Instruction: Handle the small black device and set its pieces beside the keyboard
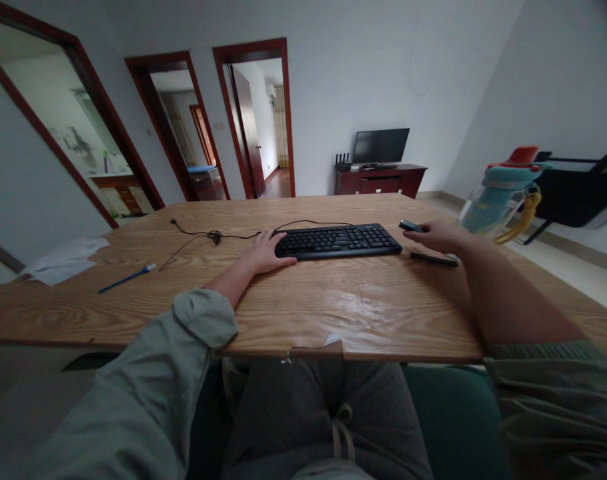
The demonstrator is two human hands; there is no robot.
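A black keyboard [339, 241] lies across the middle of a wooden table [303, 307]. My left hand [267, 253] rests on the table at the keyboard's left end, fingers curled around its edge. My right hand [441, 237] is to the right of the keyboard and is closed on a small dark object [412, 227], which it holds just above the table. A flat black phone-like slab [433, 259] lies on the table under that hand. The keyboard's thin black cable [214, 235] trails off to the left.
A blue pen [127, 278] and a white paper [66, 260] lie at the table's left. A teal water bottle with a red lid [501, 197] stands at the right edge. Behind are open doorways, a TV [380, 146] on a cabinet, and a black chair [578, 190].
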